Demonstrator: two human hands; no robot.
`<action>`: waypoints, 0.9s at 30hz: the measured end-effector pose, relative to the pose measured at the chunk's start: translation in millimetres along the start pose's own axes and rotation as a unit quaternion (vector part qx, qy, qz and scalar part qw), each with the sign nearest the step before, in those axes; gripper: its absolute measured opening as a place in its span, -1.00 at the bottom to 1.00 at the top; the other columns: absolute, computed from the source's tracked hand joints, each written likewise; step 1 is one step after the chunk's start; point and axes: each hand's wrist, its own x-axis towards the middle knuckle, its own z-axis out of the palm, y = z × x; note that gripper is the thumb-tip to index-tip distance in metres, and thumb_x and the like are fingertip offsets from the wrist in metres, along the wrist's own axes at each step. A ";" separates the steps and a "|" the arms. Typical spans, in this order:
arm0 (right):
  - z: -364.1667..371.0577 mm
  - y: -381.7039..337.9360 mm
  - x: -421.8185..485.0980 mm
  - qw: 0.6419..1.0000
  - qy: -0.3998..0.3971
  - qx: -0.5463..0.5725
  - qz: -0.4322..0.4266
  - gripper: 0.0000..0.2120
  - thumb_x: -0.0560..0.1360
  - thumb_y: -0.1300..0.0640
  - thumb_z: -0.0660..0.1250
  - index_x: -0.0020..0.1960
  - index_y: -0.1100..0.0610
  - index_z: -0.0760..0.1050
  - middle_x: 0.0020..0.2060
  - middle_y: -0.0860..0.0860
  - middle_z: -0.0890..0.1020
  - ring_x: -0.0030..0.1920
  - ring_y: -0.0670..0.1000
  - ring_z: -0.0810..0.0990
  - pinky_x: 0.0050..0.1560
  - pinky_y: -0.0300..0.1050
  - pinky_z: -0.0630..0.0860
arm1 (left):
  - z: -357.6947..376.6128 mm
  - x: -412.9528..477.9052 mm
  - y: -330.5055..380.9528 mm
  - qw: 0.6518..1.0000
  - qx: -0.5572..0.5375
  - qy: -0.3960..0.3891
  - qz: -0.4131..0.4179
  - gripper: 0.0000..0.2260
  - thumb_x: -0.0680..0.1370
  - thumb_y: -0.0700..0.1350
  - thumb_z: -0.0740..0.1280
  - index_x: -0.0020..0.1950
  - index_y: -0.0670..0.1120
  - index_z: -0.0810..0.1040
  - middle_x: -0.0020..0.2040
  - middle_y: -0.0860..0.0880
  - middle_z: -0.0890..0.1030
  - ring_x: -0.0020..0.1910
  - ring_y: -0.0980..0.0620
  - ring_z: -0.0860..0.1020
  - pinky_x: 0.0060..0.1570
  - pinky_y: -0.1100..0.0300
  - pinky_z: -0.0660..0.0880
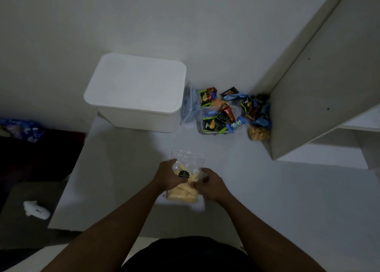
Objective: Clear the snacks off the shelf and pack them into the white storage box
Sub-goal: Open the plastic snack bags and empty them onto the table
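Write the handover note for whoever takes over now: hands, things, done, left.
The left hand and right hand both grip the stick bag at the shelf front.
The white box stands back left, lid on.
The wrapped snacks lie in clear tubs right of it, with a bag of round snacks beside them.
Done: nothing visibly packed.
Left: lift the lid, pack everything.

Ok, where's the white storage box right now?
Head view, back left of the white surface: the white storage box, lid on, just left of the snack pile.
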 end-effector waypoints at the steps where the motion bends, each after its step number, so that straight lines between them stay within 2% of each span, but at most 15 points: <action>1: -6.9 -2.6 2.2 1.000 0.015 0.003 -0.004 -0.30 0.41 -0.05 0.52 0.46 0.10 0.36 0.29 0.05 0.55 0.23 0.03 0.55 0.09 -0.26 0.42 | 0.7 7.0 1.3 1.000 -0.002 0.015 0.006 -0.06 0.14 0.19 0.58 0.46 -0.09 0.38 0.41 -0.14 0.43 0.39 -0.14 0.42 0.33 -0.04 0.42; 3: -24.3 -9.3 8.8 0.999 0.045 0.003 -0.005 -0.35 0.43 -0.04 0.51 0.43 0.11 0.38 0.18 0.08 0.58 0.16 0.09 0.59 0.06 -0.15 0.52 | 0.2 19.1 9.8 0.999 0.014 0.041 0.030 -0.08 0.13 0.25 0.51 0.42 -0.11 0.42 0.37 -0.17 0.46 0.36 -0.17 0.44 0.32 -0.04 0.43; 6: -54.8 -20.8 21.2 0.996 0.086 0.026 0.007 -0.32 0.41 -0.08 0.51 0.44 0.07 0.37 0.09 0.09 0.59 0.05 0.18 0.64 0.08 0.16 0.61 | -11.7 18.6 55.6 0.995 0.011 0.054 0.077 -0.25 0.33 0.04 0.57 0.42 -0.21 0.41 0.39 -0.25 0.42 0.42 -0.19 0.35 0.41 0.06 0.26; 8: -75.3 -26.6 31.6 0.993 0.111 0.042 0.008 -0.31 0.40 -0.09 0.50 0.45 0.04 0.36 0.09 0.14 0.61 0.04 0.19 0.65 0.10 0.21 0.60 | -16.2 26.7 82.2 0.994 0.005 0.048 0.103 -0.36 0.42 -0.05 0.54 0.42 -0.20 0.41 0.39 -0.22 0.42 0.42 -0.15 0.34 0.40 0.12 0.24; 10: -96.8 -34.6 38.7 0.989 0.137 0.062 0.009 -0.32 0.42 -0.09 0.48 0.46 0.05 0.35 0.07 0.15 0.61 0.05 0.18 0.65 0.11 0.23 0.59 | -19.4 37.3 106.9 0.991 0.000 0.048 0.122 -0.41 0.44 -0.03 0.51 0.41 -0.15 0.43 0.37 -0.19 0.43 0.38 -0.11 0.39 0.35 0.14 0.31; 12: -118.1 -43.0 44.5 0.984 0.163 0.075 0.004 -0.34 0.44 -0.08 0.46 0.46 0.07 0.34 -0.01 0.13 0.63 0.00 0.16 0.65 0.08 0.21 0.61 | -23.2 46.4 132.8 0.988 -0.002 0.051 0.146 -0.52 0.46 -0.09 0.49 0.34 -0.15 0.51 0.28 -0.14 0.50 0.27 -0.05 0.47 0.16 0.26 0.37; 14: -136.5 -47.9 49.3 0.979 0.184 0.083 0.001 -0.37 0.46 -0.07 0.46 0.45 0.07 0.34 -0.07 0.10 0.63 -0.05 0.14 0.66 0.05 0.19 0.62 | -24.0 57.5 157.1 0.984 -0.012 0.052 0.168 -0.65 0.47 -0.19 0.47 0.24 -0.20 0.58 0.12 -0.10 0.57 0.13 0.01 0.52 -0.02 0.35 0.32; 16: -151.2 -48.0 56.1 0.975 0.198 0.103 0.004 -0.41 0.47 -0.02 0.46 0.42 0.09 0.37 -0.10 0.09 0.63 -0.07 0.16 0.66 0.02 0.18 0.62 | -22.7 68.6 178.8 0.982 -0.012 0.049 0.184 -0.66 0.47 -0.21 0.46 0.24 -0.20 0.58 0.11 -0.07 0.58 0.11 0.07 0.51 0.00 0.32 0.35; 18: -163.7 -41.8 67.0 0.969 0.213 0.121 0.014 -0.46 0.47 0.01 0.46 0.39 0.12 0.40 -0.17 0.07 0.62 -0.14 0.14 0.65 -0.04 0.19 0.61 | -22.7 80.9 196.8 0.979 -0.013 0.047 0.196 -0.62 0.47 -0.15 0.46 0.28 -0.14 0.55 0.19 -0.03 0.54 0.14 0.10 0.49 0.09 0.23 0.40; 20: -174.0 -34.7 78.7 0.967 0.222 0.124 0.024 -0.48 0.49 0.03 0.45 0.38 0.16 0.42 -0.22 0.08 0.63 -0.18 0.11 0.64 -0.04 0.18 0.62 | -21.0 95.3 211.1 0.979 0.010 0.037 0.202 -0.62 0.49 -0.09 0.43 0.30 -0.09 0.54 0.21 -0.02 0.53 0.10 0.08 0.51 0.05 0.21 0.42; 22: -185.0 -30.4 91.0 0.964 0.231 0.124 0.035 -0.51 0.51 0.04 0.42 0.37 0.18 0.45 -0.18 0.10 0.66 -0.12 0.12 0.66 0.03 0.13 0.62 | -20.3 113.7 226.2 0.976 0.026 0.031 0.216 -0.68 0.53 -0.12 0.39 0.28 -0.09 0.55 0.10 0.04 0.48 0.04 0.13 0.46 0.01 0.26 0.38; 24: -192.0 -32.5 98.0 0.962 0.239 0.127 0.034 -0.57 0.54 0.07 0.38 0.36 0.18 0.46 -0.12 0.09 0.64 -0.05 0.12 0.64 0.05 0.06 0.58 | -22.3 127.2 236.7 0.972 0.036 0.029 0.232 -0.73 0.54 -0.15 0.35 0.24 -0.10 0.58 0.11 0.11 0.51 0.00 0.16 0.51 0.03 0.26 0.46; 27: -207.3 -35.9 120.9 0.963 0.230 0.133 0.035 -0.65 0.60 0.10 0.30 0.34 0.21 0.48 -0.04 0.11 0.63 -0.03 0.04 0.57 -0.02 -0.11 0.46 | -17.6 162.4 247.8 0.973 0.056 0.003 0.222 -0.78 0.56 -0.18 0.30 0.18 -0.13 0.60 0.02 -0.01 0.63 -0.09 0.00 0.62 0.00 0.03 0.60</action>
